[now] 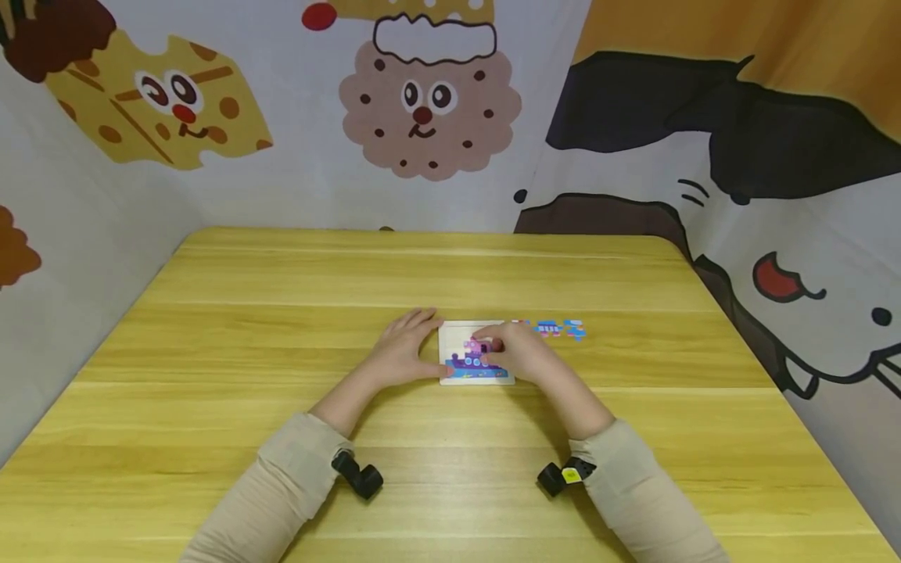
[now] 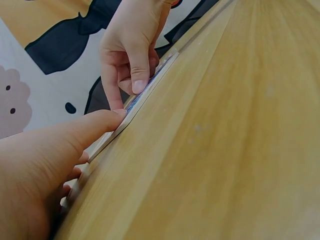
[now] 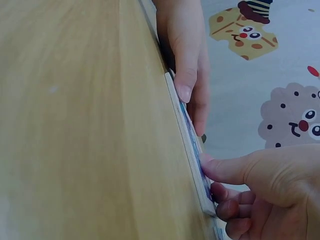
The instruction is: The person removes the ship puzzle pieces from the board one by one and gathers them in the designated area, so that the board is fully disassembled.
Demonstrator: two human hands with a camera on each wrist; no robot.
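Note:
A small jigsaw puzzle in a white-rimmed tray [image 1: 442, 344] lies on the table in the head view. Purple and blue pieces [image 1: 461, 369] fill its lower part, and bare white backing shows at the upper left. My left hand [image 1: 403, 352] rests along the tray's left side, its thumb [image 2: 107, 120] on the lower left corner and its fingers extended. Over the right half, my right hand [image 1: 524, 352] holds a pink and purple puzzle piece [image 1: 482, 346] between thumb and index finger, low at the picture. The other fingers [image 3: 235, 210] are curled in.
Several loose puzzle pieces [image 1: 549, 328] lie just right of the tray, partly behind my right hand. The wooden table [image 1: 352, 274] reaches back to a wall cloth [image 1: 281, 195] printed with cartoon figures. Each wrist wears a small black camera [image 1: 357, 475].

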